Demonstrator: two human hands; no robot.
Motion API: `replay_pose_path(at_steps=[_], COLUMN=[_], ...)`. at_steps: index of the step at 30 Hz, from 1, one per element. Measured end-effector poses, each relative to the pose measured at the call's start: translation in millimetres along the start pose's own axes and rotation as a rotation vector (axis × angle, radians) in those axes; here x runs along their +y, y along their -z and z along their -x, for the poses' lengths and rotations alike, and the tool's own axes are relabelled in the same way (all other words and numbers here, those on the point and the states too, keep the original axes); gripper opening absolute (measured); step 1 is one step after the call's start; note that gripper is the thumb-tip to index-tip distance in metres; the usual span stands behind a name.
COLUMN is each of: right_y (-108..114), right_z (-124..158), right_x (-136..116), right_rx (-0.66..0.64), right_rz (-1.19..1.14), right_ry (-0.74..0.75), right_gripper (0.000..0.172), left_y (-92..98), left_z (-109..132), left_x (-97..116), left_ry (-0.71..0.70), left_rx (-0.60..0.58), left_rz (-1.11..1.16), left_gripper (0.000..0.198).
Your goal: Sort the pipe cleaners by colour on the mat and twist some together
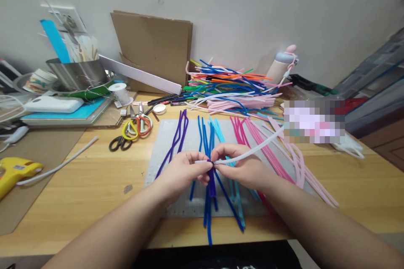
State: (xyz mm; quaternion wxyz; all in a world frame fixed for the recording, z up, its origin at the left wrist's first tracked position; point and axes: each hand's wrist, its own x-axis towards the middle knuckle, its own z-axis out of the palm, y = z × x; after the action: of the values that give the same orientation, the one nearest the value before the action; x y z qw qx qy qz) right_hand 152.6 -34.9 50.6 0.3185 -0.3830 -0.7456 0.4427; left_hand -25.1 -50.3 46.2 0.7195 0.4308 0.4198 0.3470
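Note:
My left hand (192,170) is closed at the middle of the work mat, its thumb and fingers pinching folded purple pipe cleaners (212,187) that hang downward. A white pipe cleaner (259,148) crosses them at the top, its short end lying over my left fingers. My right hand (241,167) pinches this white piece close to the crossing, and its long end curves up to the right. Exactly how the two colours join is hidden by my fingertips. Beneath both hands lie blue pipe cleaners (205,214) and light blue pipe cleaners (239,208).
On the grey mat (179,208) are more purple pipe cleaners (176,138) and pink pipe cleaners (268,151). Behind it are scissors (130,128) and a mixed pipe-cleaner pile (233,88). A yellow glue gun (19,172) lies left; a bottle (280,67) stands at the back right.

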Motion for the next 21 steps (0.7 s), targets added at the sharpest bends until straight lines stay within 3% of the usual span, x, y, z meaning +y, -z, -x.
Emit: replay_pose_path(at_steps=[6, 10, 12, 15, 17, 19, 21], right_y=[7.0, 5.3, 2.2, -2.6, -5.3, -7.8, -10.7], right_z=[-2.5, -1.8, -1.4, -0.9, -0.3, 1.0, 2.8], right_x=[4.8, 12.9, 15.9, 15.5, 11.1, 4.5, -1.8], right_rx=[-0.024, 0.013, 0.060, 0.230, 0.190, 0.089, 0.082], right_rz=[0.224, 0.306, 0.264, 0.178, 0.105, -0.025, -0.191], right_ry=[0.367, 0.580, 0.507, 0.194, 0.029, -0.055, -0.108], right_gripper=[0.013, 0.009, 0.009, 0.013, 0.008, 0.006, 0.012], left_y=[1.7, -1.4, -3.0, -3.7, -3.4, -3.2, -3.1], left_z=[0.7, 2.7, 3.6, 4.1, 4.4, 5.3, 6.8], left_x=[-0.8, -2.4, -1.0, 2.9, 3.8, 2.4, -0.2], left_ry=[0.065, 0.093, 0.039, -0.125, -0.229, -0.325, -0.431], left_rx=[-0.036, -0.099, -0.077, 0.065, 0.149, 0.190, 0.216], left_rz=[0.031, 0.047, -0.002, -0.096, -0.154, -0.253, -0.422], left_gripper=[0.022, 0.022, 0.021, 0.015, 0.012, 0.009, 0.006])
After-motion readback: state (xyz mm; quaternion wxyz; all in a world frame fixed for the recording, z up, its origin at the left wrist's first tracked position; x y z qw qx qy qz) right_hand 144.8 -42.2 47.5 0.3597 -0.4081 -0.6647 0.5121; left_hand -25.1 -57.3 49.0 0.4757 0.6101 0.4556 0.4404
